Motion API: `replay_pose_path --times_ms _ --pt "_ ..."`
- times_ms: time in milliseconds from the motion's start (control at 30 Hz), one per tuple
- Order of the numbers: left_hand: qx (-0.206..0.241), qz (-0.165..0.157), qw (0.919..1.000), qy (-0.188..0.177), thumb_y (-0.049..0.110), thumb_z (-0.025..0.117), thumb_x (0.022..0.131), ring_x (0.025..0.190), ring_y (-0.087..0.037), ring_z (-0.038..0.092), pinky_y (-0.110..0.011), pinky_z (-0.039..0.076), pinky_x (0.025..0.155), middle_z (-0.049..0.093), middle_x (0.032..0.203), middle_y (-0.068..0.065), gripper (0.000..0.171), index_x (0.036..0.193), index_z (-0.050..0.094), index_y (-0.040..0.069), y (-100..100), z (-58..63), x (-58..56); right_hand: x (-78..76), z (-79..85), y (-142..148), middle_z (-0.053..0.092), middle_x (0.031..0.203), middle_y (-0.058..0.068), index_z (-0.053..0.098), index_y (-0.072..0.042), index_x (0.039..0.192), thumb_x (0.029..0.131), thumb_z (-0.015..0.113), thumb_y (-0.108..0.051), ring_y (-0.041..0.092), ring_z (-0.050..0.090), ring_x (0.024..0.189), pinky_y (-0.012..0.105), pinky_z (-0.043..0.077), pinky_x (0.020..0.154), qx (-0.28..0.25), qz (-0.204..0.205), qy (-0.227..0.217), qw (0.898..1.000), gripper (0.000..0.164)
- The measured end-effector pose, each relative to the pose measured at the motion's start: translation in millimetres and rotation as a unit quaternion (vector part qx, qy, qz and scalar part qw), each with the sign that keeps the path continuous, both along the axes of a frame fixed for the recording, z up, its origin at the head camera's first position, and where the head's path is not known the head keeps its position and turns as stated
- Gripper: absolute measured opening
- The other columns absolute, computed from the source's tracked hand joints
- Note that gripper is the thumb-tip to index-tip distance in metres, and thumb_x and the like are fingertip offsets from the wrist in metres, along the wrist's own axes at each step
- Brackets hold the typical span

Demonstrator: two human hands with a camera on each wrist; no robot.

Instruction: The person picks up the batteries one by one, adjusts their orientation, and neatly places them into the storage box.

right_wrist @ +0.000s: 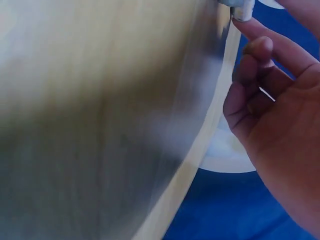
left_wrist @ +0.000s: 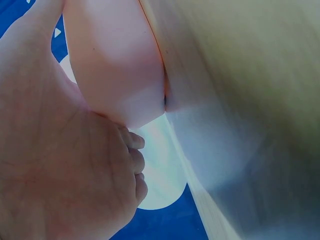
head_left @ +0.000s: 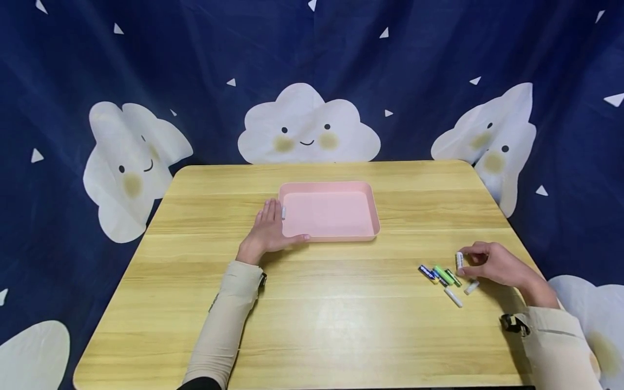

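A pink tray (head_left: 329, 188) sits in the middle of the wooden table (head_left: 312, 336). My left hand (head_left: 271, 232) lies flat against the tray's left side, fingers straight and thumb along its front edge. The left wrist view shows the palm (left_wrist: 60, 170) against the tray wall (left_wrist: 115, 65). At the right, my right hand (head_left: 487, 262) pinches a white battery (head_left: 459, 260) between thumb and fingers, just above the table. In the right wrist view the battery's metal end (right_wrist: 242, 9) shows at the fingertips. Several more batteries, blue (head_left: 428, 272), green (head_left: 444, 274) and white (head_left: 453, 297), lie beside that hand.
A dark blue cloth with white clouds (head_left: 307, 127) hangs behind and around the table. The table's right edge (head_left: 521, 244) runs close to my right hand. Bare wood lies between the tray and the near edge.
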State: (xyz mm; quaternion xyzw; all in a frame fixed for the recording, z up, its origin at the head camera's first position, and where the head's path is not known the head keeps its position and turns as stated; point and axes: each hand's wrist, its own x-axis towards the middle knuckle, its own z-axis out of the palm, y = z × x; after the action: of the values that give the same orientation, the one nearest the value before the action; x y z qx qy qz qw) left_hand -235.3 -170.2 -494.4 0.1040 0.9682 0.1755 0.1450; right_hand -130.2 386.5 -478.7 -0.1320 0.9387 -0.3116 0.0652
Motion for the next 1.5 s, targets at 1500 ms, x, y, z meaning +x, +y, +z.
replay_pose_path --times_ms 1500 --pt "-0.009 0.004 0.9999 0.011 0.094 0.054 0.074 0.162 -0.032 -0.017 -0.051 0.001 0.134 -0.016 0.174 -0.020 0.144 0.164 -0.010 0.002 0.4 1.8 1.9 -64.2 46.0 -132.1 0.031 0.069 0.000 0.073 -0.004 0.125 0.091 0.081 -0.018 0.011 0.030 0.060 0.028 0.031 0.055 -0.205 -0.020 0.040 0.978 0.038"
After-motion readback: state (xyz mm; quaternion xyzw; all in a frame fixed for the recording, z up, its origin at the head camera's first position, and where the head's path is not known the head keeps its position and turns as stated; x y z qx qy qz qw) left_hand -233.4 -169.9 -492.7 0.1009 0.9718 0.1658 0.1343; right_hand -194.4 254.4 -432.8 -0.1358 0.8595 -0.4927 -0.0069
